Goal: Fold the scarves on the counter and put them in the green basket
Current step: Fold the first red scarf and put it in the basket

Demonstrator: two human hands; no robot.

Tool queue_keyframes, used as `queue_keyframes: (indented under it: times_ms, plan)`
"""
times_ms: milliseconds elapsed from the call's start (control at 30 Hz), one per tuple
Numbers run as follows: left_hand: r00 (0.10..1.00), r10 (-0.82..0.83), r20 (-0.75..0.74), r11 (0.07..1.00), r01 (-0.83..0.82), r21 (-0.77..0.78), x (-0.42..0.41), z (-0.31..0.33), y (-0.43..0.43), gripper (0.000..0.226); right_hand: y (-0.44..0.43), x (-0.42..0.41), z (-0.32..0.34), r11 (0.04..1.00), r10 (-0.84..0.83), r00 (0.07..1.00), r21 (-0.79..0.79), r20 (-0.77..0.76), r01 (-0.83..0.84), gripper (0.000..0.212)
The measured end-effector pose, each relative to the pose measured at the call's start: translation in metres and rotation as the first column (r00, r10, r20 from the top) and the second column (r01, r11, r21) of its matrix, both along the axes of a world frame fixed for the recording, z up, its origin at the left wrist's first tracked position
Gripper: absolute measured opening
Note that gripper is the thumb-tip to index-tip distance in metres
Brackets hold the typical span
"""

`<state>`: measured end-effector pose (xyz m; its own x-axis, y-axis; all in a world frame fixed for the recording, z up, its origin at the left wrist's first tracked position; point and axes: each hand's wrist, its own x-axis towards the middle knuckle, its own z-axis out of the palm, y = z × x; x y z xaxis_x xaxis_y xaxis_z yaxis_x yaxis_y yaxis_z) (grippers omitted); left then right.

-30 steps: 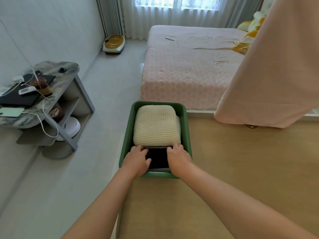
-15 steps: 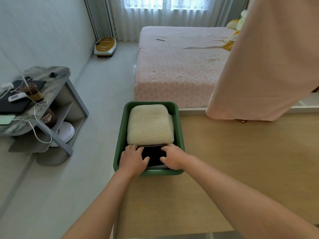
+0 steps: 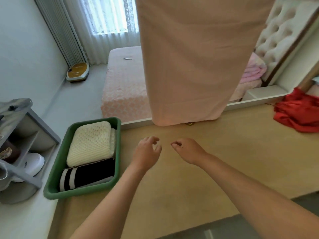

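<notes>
Reaching out from the bottom edge, two bare forearms stretch over the pale wooden counter [image 3: 189,187] toward the middle of the frame. The left hand [image 3: 146,152] and the right hand [image 3: 187,150] hang side by side just above the wood, close together but apart. Each has its fingers loosely curled and slack and grips nothing.

Left of the left hand, in the lower left of the frame, the green basket [image 3: 77,192] sits at the counter's left edge. Two folded scarves lie in it. The black scarf with white stripes [image 3: 86,176] fills the near end, and the cream knitted scarf [image 3: 91,144] fills the far end, its near edge meeting the black one.

At the right edge of the frame, well apart from both hands, a crumpled red scarf [image 3: 298,112] lies unfolded on the far part of the counter.

A large peach cloth [image 3: 189,57] hangs down through the upper centre, its lower hem reaching the counter's far edge. At the left edge stands a grey shelf table [image 3: 19,107].

Behind the hanging cloth lies a bed with a pink patterned cover [image 3: 124,87], and a small white object rests on it. To the upper right is a tufted headboard [image 3: 279,31] with folded pink bedding [image 3: 252,71] beside it. On the floor at upper left sits a yellow and white floor appliance [image 3: 77,72], below sheer window curtains [image 3: 107,19].
</notes>
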<state>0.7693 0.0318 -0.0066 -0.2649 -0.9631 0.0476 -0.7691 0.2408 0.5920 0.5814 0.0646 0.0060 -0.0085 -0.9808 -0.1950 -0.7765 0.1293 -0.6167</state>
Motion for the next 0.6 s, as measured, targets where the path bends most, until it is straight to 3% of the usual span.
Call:
queue_keyframes:
  times_ms: [267,600]
  plan:
    - [0.971,-0.239,0.028,0.967,0.235,0.096,-0.256,0.014,0.038,0.036,0.068,-0.257,0.005,0.977,-0.213,0.977,-0.010,-0.006,0.213,0.022]
    - [0.884,-0.466,0.048,0.878,0.455,0.150,-0.511,0.001,0.029,0.035,0.097,-0.485,-0.001,0.906,-0.410,0.905,0.065,-0.113,0.419,0.031]
